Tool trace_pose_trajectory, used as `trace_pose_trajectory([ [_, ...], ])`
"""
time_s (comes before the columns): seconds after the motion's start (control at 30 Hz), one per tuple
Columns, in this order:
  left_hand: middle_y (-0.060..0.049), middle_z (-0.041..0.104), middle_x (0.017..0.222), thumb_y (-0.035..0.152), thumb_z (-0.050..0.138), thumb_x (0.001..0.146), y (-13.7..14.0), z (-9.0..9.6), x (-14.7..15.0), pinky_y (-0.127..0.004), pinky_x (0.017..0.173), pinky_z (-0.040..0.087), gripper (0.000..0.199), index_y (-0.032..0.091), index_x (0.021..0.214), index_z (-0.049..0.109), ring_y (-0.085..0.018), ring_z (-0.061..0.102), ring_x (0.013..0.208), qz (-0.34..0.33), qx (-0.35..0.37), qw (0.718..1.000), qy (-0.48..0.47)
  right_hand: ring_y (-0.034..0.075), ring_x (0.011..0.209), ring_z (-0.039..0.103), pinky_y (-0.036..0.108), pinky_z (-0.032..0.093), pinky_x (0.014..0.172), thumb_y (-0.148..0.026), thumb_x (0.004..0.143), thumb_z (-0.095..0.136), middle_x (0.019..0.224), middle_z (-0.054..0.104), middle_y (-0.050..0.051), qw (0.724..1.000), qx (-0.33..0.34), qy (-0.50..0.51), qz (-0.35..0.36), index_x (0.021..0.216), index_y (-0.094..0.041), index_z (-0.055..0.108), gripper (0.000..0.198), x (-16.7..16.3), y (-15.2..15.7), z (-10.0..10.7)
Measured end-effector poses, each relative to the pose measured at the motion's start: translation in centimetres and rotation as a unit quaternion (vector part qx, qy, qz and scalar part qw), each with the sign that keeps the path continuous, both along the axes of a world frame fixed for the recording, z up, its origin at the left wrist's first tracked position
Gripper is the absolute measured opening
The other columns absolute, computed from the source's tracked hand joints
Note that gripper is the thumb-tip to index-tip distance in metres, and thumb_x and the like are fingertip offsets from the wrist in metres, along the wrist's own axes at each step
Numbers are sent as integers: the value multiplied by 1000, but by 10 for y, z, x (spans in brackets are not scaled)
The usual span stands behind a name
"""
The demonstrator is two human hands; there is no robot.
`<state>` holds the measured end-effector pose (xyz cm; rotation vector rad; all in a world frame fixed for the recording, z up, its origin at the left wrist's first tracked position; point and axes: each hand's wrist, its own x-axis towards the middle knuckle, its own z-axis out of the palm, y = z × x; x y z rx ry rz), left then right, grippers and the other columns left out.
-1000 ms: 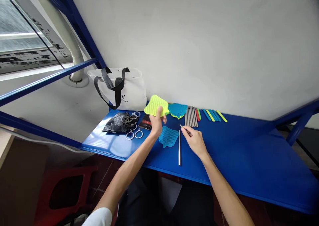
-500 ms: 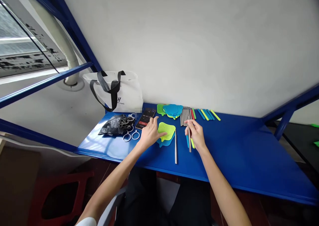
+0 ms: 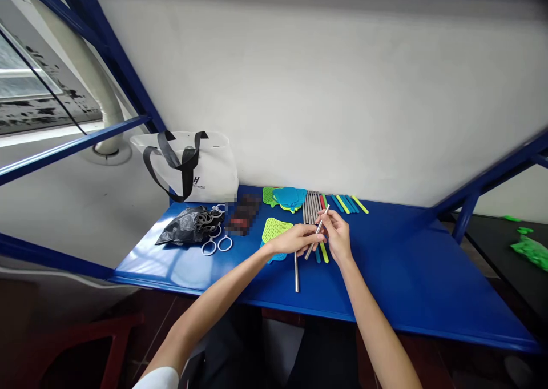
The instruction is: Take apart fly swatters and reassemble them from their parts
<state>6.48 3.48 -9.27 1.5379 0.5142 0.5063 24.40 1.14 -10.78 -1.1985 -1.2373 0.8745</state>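
Observation:
A slim metal tube (image 3: 308,254) slants between my two hands above the table. My left hand (image 3: 295,239) has its fingers closed around the tube's lower part. Near the upper end, my right hand (image 3: 337,236) pinches the same tube. A second metal tube (image 3: 296,276) lies on the table below my left hand. Partly covered by that hand are a yellow-green mesh fly swatter head (image 3: 274,228) and a blue swatter head (image 3: 279,257) under it. A yellow plastic stick (image 3: 324,254) and a blue stick (image 3: 317,256) show beneath my hands.
Along the wall lie stacked swatter heads (image 3: 291,197), a row of metal tubes (image 3: 310,207) and several coloured sticks (image 3: 349,204). To the left are a blurred phone (image 3: 243,215), white rings (image 3: 225,243), a black plastic bag (image 3: 180,227) and a white tote bag (image 3: 214,172).
My left hand has moved right from beside the swatter heads and closed on the tube. The tube in my right hand has tilted, its upper end leaning right.

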Motion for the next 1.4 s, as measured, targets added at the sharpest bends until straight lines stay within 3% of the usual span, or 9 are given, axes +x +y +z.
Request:
trace_pose_trajectory([
  [0.1,-3,72,81,69,74,95,11,-1,-2,-23,46,46,54,19,107,59,-11,60,50,44,-40,995,-78,20,67,65,28,43,56,-72,106,52,87,76,7,983,21,-173,-61,110,-22,74,55,11,-1,2],
  [0.17,-1,73,81,67,78,93,20,-3,-7,-23,47,47,55,21,113,54,-11,59,49,112,-66,983,-127,21,71,68,27,39,60,-60,108,54,81,75,5,939,-14,-334,-79,94,-24,74,44,21,-3,4],
  [0.27,2,72,84,60,88,86,33,-9,-19,-21,47,45,60,24,114,49,-8,55,49,197,-93,959,-181,19,65,66,28,30,59,-50,103,64,71,72,2,864,-118,-490,-9,76,-25,68,37,38,-6,8],
  [0.4,4,67,76,72,81,88,42,-12,-31,-21,43,38,60,24,109,50,-7,47,46,260,-125,931,-225,21,66,68,28,31,59,-55,101,64,74,74,2,823,-200,-526,75,77,-26,68,38,48,-9,10],
  [0.57,6,61,65,82,69,92,47,-14,-34,-20,40,29,62,24,100,50,-5,32,40,321,-125,902,-262,22,66,68,30,29,60,-46,98,65,76,76,3,793,-208,-569,67,77,-26,67,29,44,-10,8],
  [0.7,8,58,62,80,73,91,50,-16,-38,-18,40,27,61,24,97,49,-4,25,39,347,-124,880,-301,21,67,68,29,31,60,-44,98,63,78,76,2,839,-131,-527,6,79,-26,63,26,43,-9,10],
  [0.83,8,55,60,79,70,95,47,-14,-40,-17,40,28,60,23,91,47,-4,24,39,360,-134,854,-352,16,57,61,27,38,61,-48,106,56,75,75,-2,912,-5,-404,64,94,-27,63,26,25,-11,12],
  [1.03,7,54,60,76,66,99,33,-12,-29,-17,40,31,56,23,90,49,-5,26,40,373,-122,829,-397,15,59,62,26,37,61,-47,113,52,69,67,-2,892,150,-422,69,105,-24,70,30,-15,-16,-1],
  [1.4,7,56,61,74,67,100,29,-7,-30,-18,39,32,54,23,90,50,-5,27,39,385,-122,818,-410,13,50,63,24,37,54,-50,117,49,67,72,-2,904,156,-395,45,117,-22,70,35,-20,-16,-17],
])
